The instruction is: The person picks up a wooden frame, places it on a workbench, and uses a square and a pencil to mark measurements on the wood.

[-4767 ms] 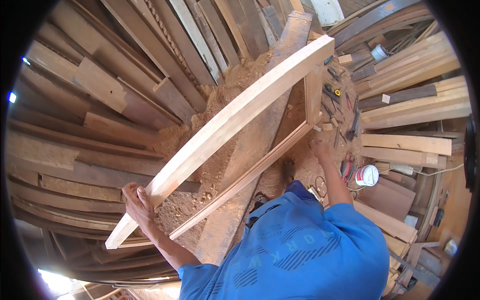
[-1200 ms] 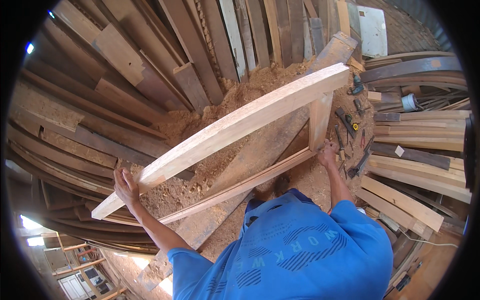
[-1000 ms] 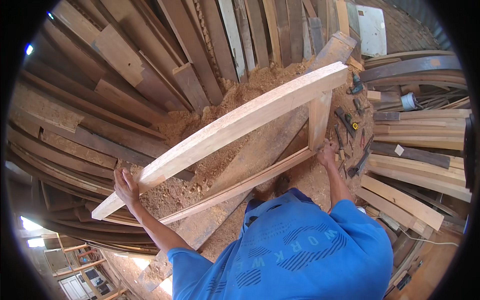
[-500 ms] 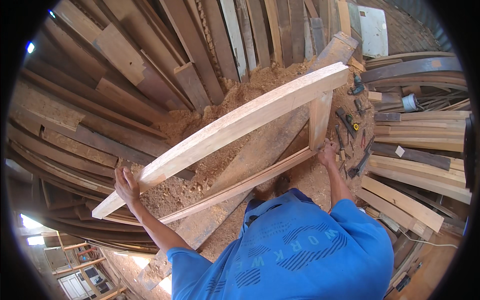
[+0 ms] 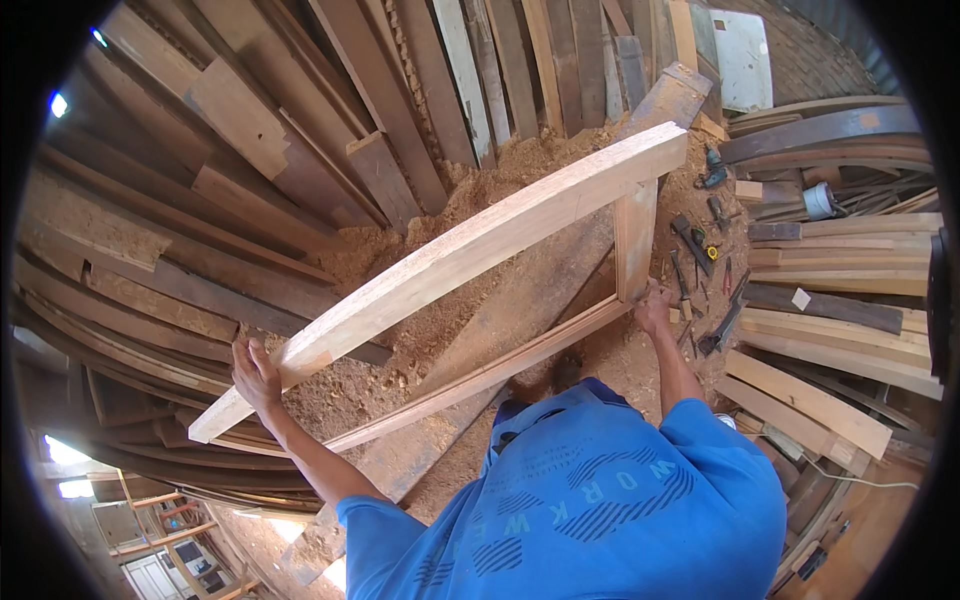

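A wooden frame [image 5: 440,260] of pale, freshly cut timber spans the middle of the view, tilted up to the right. Its thick upper beam runs from lower left to upper right. A short crosspiece [image 5: 635,232] joins that beam to a thinner grooved rail [image 5: 500,372] on the side nearer me. Near the beam's left end, my left hand [image 5: 257,378] is closed around the timber. My right hand [image 5: 654,305] grips the corner where crosspiece and rail meet; its fingertips are partly hidden. The frame's left joint lies behind my left arm.
Sawdust and shavings cover the ground around a long plank [image 5: 480,330] under the frame. Hand tools, including a chisel [image 5: 681,285], a yellow tape measure [image 5: 711,253] and a teal power drill [image 5: 713,170], lie to the right. Stacked boards [image 5: 840,340] and leaning planks [image 5: 380,90] surround me.
The frame's upper right end has shifted slightly to the left, and its lower left end slightly to the right. Both hands keep their hold.
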`<move>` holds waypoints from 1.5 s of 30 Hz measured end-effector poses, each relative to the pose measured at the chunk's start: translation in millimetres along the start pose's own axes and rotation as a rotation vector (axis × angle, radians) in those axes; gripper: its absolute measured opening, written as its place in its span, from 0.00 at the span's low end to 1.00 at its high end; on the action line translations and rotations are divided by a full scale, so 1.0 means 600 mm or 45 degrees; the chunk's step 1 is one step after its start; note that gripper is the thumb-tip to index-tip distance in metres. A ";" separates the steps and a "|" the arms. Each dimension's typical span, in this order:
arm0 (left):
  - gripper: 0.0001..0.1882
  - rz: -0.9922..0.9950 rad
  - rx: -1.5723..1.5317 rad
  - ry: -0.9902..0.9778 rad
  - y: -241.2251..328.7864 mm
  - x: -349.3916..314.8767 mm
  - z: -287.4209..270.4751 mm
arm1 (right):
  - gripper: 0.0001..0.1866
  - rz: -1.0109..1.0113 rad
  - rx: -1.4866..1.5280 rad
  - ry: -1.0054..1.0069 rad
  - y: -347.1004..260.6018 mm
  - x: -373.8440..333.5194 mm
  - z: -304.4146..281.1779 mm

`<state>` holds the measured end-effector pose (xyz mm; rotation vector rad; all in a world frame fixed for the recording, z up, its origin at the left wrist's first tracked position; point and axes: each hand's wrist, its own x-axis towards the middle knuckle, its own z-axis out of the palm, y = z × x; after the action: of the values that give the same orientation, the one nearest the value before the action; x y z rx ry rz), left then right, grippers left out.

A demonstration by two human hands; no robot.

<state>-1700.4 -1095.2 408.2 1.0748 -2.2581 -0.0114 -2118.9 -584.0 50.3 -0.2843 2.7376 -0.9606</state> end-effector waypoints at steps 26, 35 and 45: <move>0.21 -0.002 0.007 0.002 0.000 -0.001 0.001 | 0.36 -0.019 0.026 0.017 0.001 -0.001 -0.001; 0.20 0.009 0.005 0.017 0.008 0.000 0.001 | 0.37 0.054 0.020 -0.054 -0.009 -0.002 -0.012; 0.21 -0.013 0.042 0.037 -0.001 -0.011 -0.007 | 0.38 -0.001 0.014 -0.023 -0.012 0.001 0.007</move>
<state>-1694.5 -1089.9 407.6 1.0967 -2.2343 0.0373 -2117.5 -592.3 51.7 -0.2905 2.7152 -0.9677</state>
